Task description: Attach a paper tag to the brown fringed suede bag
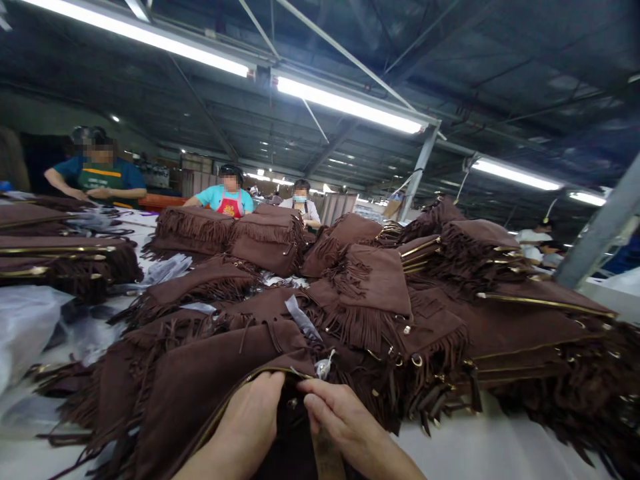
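Brown fringed bag (200,393) lying at near edge of white desk (480,453), mouth opened toward the wearer, zipper edge running diagonally up to the right. Left hand (250,420) curled, gripping the opening's rim; right hand (340,420) pinching the inner lining. Inside too dark to tell. Heap of like bags (380,293) just behind.

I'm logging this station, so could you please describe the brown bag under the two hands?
The brown bag looks like suede, with fringe along its left side and a gold zipper running along its open mouth. It lies flat at the table's near edge, against the pile of matching bags. The left hand and right hand grip its opening.
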A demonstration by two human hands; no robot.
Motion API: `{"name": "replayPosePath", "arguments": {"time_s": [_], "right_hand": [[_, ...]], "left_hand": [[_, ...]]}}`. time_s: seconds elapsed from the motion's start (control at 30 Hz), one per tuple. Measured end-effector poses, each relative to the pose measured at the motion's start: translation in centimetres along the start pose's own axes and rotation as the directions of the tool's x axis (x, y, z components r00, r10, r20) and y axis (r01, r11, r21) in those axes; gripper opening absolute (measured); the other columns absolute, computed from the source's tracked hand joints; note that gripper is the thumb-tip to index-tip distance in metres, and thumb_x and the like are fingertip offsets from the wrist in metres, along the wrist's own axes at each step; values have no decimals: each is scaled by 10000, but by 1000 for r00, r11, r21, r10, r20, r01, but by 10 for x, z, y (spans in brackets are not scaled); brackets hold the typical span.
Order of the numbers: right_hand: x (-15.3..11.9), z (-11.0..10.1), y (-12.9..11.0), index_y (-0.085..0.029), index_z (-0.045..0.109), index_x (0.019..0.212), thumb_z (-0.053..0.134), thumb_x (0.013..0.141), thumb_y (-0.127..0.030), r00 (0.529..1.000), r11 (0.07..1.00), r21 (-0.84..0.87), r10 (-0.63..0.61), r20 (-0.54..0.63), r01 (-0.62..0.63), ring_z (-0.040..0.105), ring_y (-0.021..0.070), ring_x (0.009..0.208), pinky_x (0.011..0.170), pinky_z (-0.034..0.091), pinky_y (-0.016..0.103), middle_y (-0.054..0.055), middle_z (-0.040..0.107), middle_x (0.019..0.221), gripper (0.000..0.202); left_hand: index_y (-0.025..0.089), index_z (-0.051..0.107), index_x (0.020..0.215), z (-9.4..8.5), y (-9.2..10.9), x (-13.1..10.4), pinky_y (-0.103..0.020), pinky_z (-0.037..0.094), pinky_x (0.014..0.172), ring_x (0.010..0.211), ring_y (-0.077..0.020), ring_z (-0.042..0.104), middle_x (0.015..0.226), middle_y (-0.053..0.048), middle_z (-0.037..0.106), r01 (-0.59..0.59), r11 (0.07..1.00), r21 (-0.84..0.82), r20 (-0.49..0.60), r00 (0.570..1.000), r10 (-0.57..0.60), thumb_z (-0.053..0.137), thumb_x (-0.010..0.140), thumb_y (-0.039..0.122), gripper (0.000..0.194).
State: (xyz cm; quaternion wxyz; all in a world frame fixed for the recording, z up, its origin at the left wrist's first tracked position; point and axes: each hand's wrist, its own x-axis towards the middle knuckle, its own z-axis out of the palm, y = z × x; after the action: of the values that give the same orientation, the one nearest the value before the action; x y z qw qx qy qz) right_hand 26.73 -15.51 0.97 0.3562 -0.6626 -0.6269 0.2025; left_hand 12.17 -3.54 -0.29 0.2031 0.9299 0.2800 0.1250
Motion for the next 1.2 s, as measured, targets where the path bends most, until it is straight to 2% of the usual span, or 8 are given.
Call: {"name": "replayPosePath", "arguments": {"time_s": [0.2,0.33,0.5,0.57,0.77,0.93,1.1,1.2], "right_hand": [[-13,9,17,-234,551,767,403,1001,-308,998,898,-438,0,-64,-28,529,150,607,560,290,266,-15,607,687,287],[-29,19,28,-233,573,829,358,1029,-342,999,823,-568,-36,-30,12,605,184,689,612,335,288,27,647,760,313],[-25,21,27,-208,576,804,331,1020,-287,995,815,-571,97,-35,-100,612,196,722,620,346,298,61,657,782,335],[-22,20,24,-201,583,803,340,1007,-264,991,799,-587,130,-46,-132,612,207,720,612,338,309,72,658,783,323],[-30,28,36,-214,583,867,385,1007,-296,996,867,-491,59,-64,-83,619,201,748,649,392,291,66,659,836,256],[-39,41,50,-228,590,850,418,998,-335,979,901,-427,-15,-205,-75,610,205,757,706,426,291,60,654,829,251],[-38,42,39,-218,549,810,369,998,-314,973,899,-394,123,-193,-191,597,189,777,724,426,284,49,634,830,277],[-36,42,27,-222,511,785,374,985,-334,959,905,-335,207,-194,-263,582,183,766,681,426,276,42,613,831,267]], "left_hand": [[231,727,989,2,-3,17,-326,476,896,1007,-237,687,1059,-77,766,-19,991,-130,-85,996,7,466,884,147,294],[214,719,886,3,-2,16,-285,473,806,891,-214,692,936,-64,767,-77,962,-262,-137,990,42,420,865,122,313],[197,679,828,-1,-1,10,-262,442,637,583,-181,635,622,-7,673,-40,935,-353,-98,995,5,376,887,160,312],[197,668,810,0,-3,9,-257,424,604,545,-174,615,588,3,645,-48,936,-348,-92,996,17,356,888,157,324],[181,669,815,1,-4,4,-261,439,641,649,-185,662,703,-38,692,-85,936,-342,-100,994,54,336,842,106,343],[182,697,861,0,-4,4,-262,458,680,674,-182,684,739,-38,723,-92,933,-347,-101,993,60,345,791,59,379],[198,747,969,-1,-7,5,-258,475,694,670,-176,691,812,-40,763,-101,924,-370,-86,994,74,364,789,48,449],[217,757,1013,-2,-8,3,-260,487,768,831,-192,715,923,-43,783,-135,913,-384,-107,989,101,403,751,31,477]]}}
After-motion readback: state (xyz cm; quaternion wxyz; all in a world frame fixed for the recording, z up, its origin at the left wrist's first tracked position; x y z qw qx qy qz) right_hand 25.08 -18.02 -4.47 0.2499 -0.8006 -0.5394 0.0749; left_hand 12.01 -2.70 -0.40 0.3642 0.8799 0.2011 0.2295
